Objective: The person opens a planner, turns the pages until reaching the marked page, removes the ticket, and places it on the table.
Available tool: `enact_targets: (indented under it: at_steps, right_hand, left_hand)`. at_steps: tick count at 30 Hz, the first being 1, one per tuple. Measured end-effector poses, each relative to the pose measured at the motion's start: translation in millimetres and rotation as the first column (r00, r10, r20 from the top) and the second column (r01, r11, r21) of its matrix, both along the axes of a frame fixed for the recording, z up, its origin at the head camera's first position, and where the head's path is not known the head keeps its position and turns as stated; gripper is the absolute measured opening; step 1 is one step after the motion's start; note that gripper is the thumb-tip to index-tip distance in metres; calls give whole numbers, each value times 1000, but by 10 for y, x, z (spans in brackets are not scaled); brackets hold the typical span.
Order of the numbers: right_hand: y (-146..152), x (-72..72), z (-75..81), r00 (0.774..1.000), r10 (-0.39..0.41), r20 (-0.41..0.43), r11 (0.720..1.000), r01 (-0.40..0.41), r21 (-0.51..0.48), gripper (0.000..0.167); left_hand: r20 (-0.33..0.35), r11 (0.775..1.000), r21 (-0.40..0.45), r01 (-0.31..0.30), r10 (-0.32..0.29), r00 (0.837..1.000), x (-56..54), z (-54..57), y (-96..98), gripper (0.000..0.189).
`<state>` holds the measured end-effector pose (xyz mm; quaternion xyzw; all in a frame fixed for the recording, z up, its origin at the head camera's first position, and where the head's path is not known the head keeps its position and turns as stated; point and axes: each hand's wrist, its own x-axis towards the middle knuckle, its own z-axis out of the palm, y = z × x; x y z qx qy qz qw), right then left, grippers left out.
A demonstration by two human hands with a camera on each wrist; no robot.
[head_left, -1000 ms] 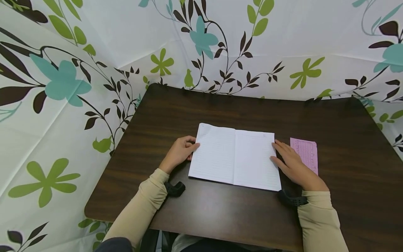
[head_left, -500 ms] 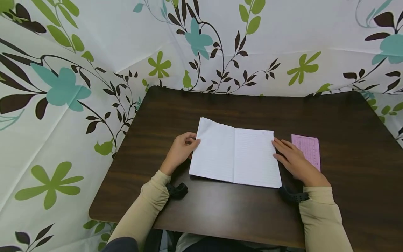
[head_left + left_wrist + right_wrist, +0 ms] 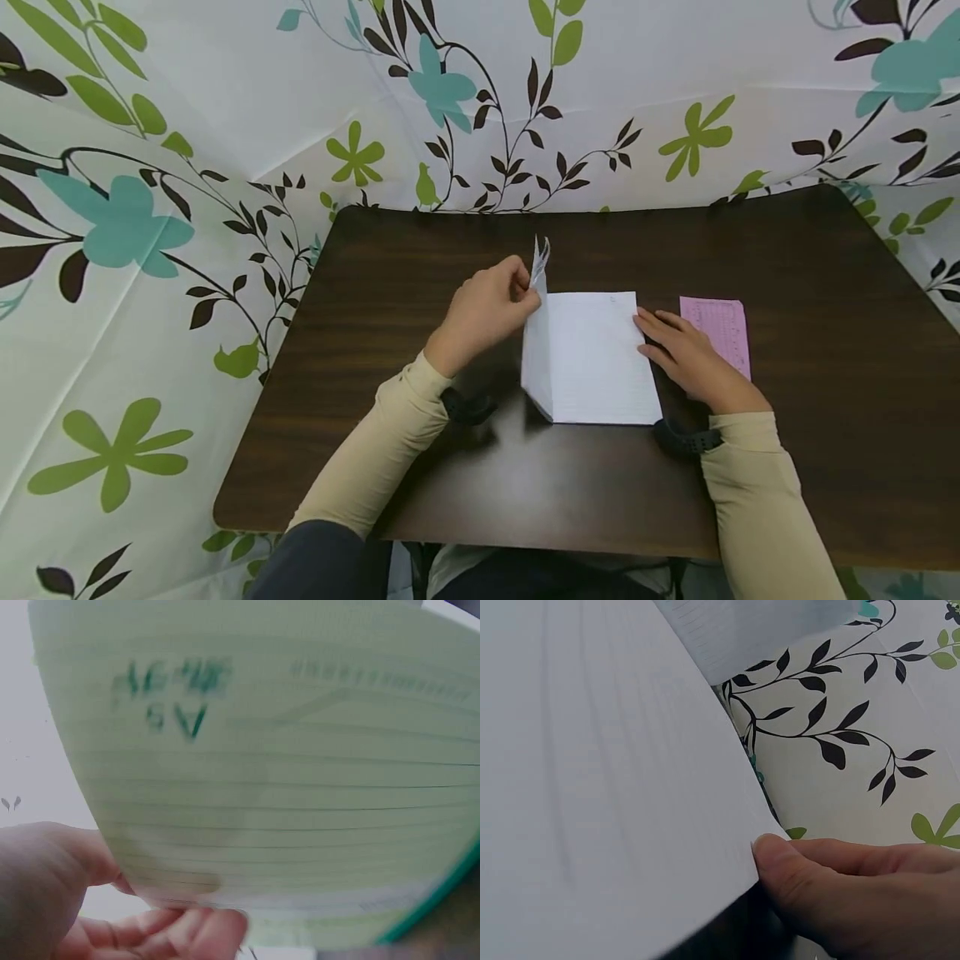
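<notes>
An open lined notebook [image 3: 600,358] lies on the dark table, its left half raised nearly upright at the fold. My left hand [image 3: 491,304] pinches the outer edge of that raised half, thumb and fingertips at its upper part. In the left wrist view the cover's inner side [image 3: 285,772], pale green with ruled lines and green print, rises above the fingers. My right hand [image 3: 693,358] holds the right edge of the notebook; in the right wrist view the thumb [image 3: 776,859] sits at the page edge, with the other fingertips hidden.
A pink printed sheet [image 3: 716,329] lies beside the right hand, partly covered by it. The brown table [image 3: 412,250] meets a white curtain [image 3: 600,142] with leaf and flower prints behind and on the left. Black bands [image 3: 468,408] show at the wrists.
The left hand has moved right and up, lifting the notebook's left half from nearly flat to almost upright. The right hand stays at the right edge. The head view has shifted slightly.
</notes>
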<state>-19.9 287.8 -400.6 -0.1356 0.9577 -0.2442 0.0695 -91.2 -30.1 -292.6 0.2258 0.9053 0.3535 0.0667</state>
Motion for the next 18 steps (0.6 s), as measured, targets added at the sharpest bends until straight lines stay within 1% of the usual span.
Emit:
enact_targets:
  at_steps: [1, 3, 5, 7, 10, 13, 14, 16, 18]
  right_hand:
    - [2, -6, 6, 1000, -1, 3, 1000, 2, -8, 59]
    - [6, -9, 10, 1000, 1, -12, 1000, -1, -15, 57]
    - [8, -1, 0, 1000, 5, -25, 1000, -5, -18, 56]
    - [-4, 12, -10, 999, 7, -37, 1000, -8, -15, 54]
    - [-3, 22, -21, 1000, -1, -29, 1000, 1, -2, 54]
    - [-3, 16, -13, 1000, -19, -15, 1000, 19, 4, 54]
    - [1, 10, -9, 1000, -20, -17, 1000, 20, 7, 54]
    - [7, -7, 9, 999, -21, -26, 1000, 21, 5, 53]
    - [24, -30, 29, 999, -27, -34, 1000, 27, -11, 54]
  left_hand:
    - [-29, 998, -62, 2, -4, 1000, 2, 35, 95, 10]
    - [-85, 983, -182, 7, -23, 996, 4, 76, 284, 12]
    - [-100, 966, -256, 30, -57, 993, 9, 82, 464, 17]
    - [-90, 949, -306, 69, -101, 991, 13, 63, 635, 22]
    - [-72, 916, -378, 132, -171, 983, 25, 22, 881, 27]
    - [-73, 883, -437, 169, -223, 972, 46, -35, 1099, 27]
    - [-80, 875, -453, 169, -229, 970, 55, -64, 1164, 25]
    - [-84, 867, -469, 168, -233, 969, 76, -122, 1271, 22]
    - [-89, 864, -480, 155, -223, 971, 99, -191, 1357, 21]
